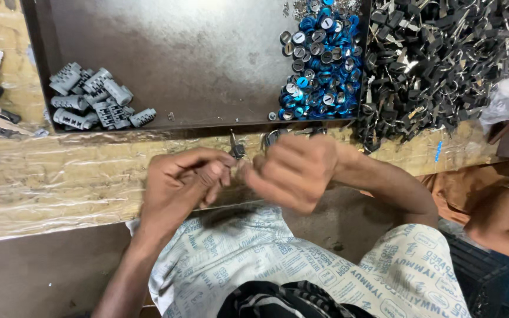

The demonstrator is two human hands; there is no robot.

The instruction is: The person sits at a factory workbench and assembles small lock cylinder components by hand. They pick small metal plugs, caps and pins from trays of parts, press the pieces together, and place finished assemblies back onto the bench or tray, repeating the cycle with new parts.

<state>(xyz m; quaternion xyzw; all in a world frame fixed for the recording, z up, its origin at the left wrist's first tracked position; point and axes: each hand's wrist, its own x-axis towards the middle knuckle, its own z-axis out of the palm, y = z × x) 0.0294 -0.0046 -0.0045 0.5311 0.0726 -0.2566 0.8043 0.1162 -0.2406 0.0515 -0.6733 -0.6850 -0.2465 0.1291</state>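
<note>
**Hands meet over a small lock part**

Above our printed shorts (301, 259), our left hand (181, 179) and right hand (293, 171) pinch together on a small dark metal lock piece (237, 148), blurred, at the tray's (166, 59) front edge. Grey cylinders (92, 100), blue caps (319, 59) and black keys (437, 59) lie beyond.

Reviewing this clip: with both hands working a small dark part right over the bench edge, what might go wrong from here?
The small dark part, pinched between the left hand and right hand, sits over the bench edge; a slip would likely drop it into the lap. The key heap spills past the tray rim, so a sweep of the right forearm might knock keys off.
</note>
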